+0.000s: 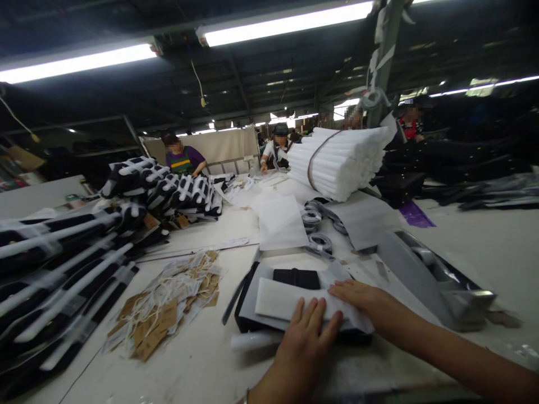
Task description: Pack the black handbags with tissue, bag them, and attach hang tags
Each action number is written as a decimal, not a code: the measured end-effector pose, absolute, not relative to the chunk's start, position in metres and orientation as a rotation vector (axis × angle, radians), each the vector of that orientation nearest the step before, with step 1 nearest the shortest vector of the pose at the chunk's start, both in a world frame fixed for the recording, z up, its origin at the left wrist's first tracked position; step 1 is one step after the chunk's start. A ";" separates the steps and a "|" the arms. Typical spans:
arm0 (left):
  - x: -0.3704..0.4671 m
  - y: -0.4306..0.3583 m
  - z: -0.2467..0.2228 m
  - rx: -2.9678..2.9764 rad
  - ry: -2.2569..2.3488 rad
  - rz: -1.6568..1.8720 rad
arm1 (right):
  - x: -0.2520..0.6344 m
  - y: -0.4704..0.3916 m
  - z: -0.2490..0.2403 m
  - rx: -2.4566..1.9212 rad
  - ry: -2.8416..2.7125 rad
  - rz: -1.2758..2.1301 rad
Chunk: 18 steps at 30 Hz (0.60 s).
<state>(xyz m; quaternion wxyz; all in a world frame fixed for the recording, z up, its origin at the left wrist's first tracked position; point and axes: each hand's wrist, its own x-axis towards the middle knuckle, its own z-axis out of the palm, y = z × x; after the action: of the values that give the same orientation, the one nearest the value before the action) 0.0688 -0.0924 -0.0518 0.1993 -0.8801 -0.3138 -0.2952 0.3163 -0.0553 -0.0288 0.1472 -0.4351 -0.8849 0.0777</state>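
Both hands flat on white foam strip, crowded worktable

White foam strip (pixel 275 300), lower center of frame, lies on grey sheet (pixel 249 292) over flat black piece (pixel 247 324). Left hand (pixel 304 336), bottom center: fingers extended, spread on the strip, not gripping. Right hand (pixel 362 298), right of it: also flat, fingers straight, no grip.

Clutter close in: white roll (pixel 255 340) juts out at the piece's near-left edge; grey box-like holder (pixel 446 297) (maybe a tape dispenser) sits lower right, near the right forearm. Just beyond the piece, center: grey coils (pixel 320 242) and loose white sheet (pixel 283 221). Banded bundle of white foam tubes (pixel 328 163), upper right of center, blocks part of the view behind.

Lower left of center: heap of brown tags (pixel 158 322) with white strings. Left edge: stacked black goods (pixel 63 241) with white strips. Purple piece (pixel 416 214) at right on the worktable (pixel 202 365). Two co-workers, one in purple sleeves (pixel 193 156), one in white (pixel 269 150), upper center, well apart.
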 end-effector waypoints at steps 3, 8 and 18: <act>0.067 -0.095 -0.047 -2.522 -0.878 -0.769 | 0.311 -0.083 -0.029 -1.201 -2.525 0.034; 0.067 -0.095 -0.049 -2.557 -0.895 -0.769 | 0.290 -0.115 -0.022 -1.091 -2.432 -0.366; 0.066 -0.101 -0.049 -2.664 -0.986 -0.809 | 0.265 -0.145 -0.042 -1.225 -2.266 -0.651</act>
<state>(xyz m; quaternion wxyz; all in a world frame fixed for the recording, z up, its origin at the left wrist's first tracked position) 0.0658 -0.1010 -0.0495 0.0940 -0.8979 -0.3324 -0.2729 0.2648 -0.1449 -0.0416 0.2399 -0.4476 -0.8280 -0.2379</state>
